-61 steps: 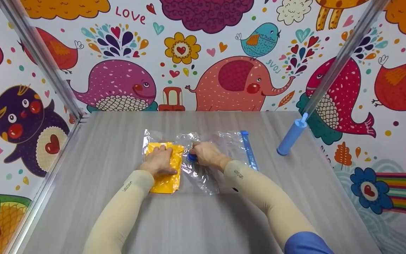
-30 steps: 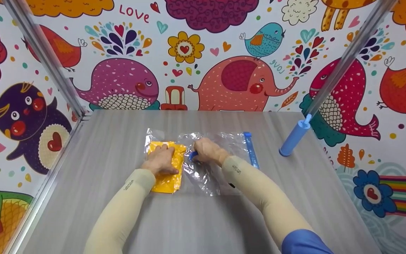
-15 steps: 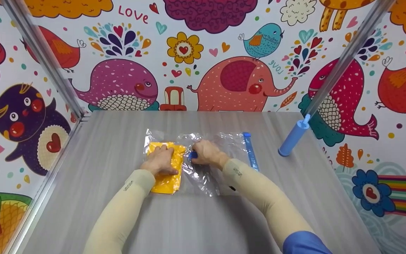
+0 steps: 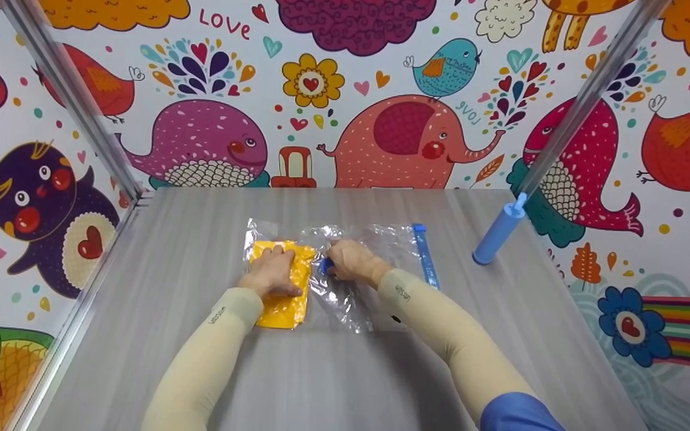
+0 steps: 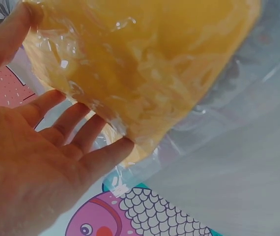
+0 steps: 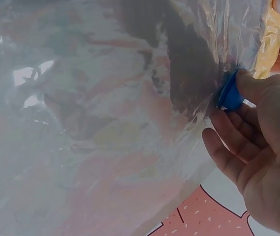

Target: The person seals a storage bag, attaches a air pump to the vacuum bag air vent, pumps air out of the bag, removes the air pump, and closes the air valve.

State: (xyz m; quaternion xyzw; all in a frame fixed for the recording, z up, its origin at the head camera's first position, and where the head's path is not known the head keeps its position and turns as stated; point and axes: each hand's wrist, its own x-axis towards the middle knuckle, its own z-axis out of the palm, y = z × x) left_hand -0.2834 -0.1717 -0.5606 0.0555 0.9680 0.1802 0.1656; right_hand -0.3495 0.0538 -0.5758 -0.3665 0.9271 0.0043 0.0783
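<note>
A clear vacuum storage bag (image 4: 393, 242) lies flat, wrinkled around a blue valve cap (image 4: 326, 266). Inside its left part is a flat yellow bundle (image 4: 282, 314). My left hand (image 4: 270, 274) rests on that bundle through the plastic, fingers spread; the left wrist view shows the fingertips along the edge of the yellow bundle (image 5: 145, 64). With thumb and fingers my right hand (image 4: 351, 261) pinches the valve cap, seen closer as a blue cap (image 6: 232, 93) in the right wrist view. Part of the cap is hidden by the fingers.
A blue hand pump (image 4: 498, 234) stands at the right of the grey table (image 4: 321, 383). The bag's blue zip strip with a slider (image 4: 419, 228) runs along its right side. Patterned walls (image 4: 309, 36) and metal posts (image 4: 69, 96) enclose the table.
My right hand's fingers shift slightly around the blue valve cap, keeping their pinch. The left hand stays on the yellow bundle. The bag and pump keep their places.
</note>
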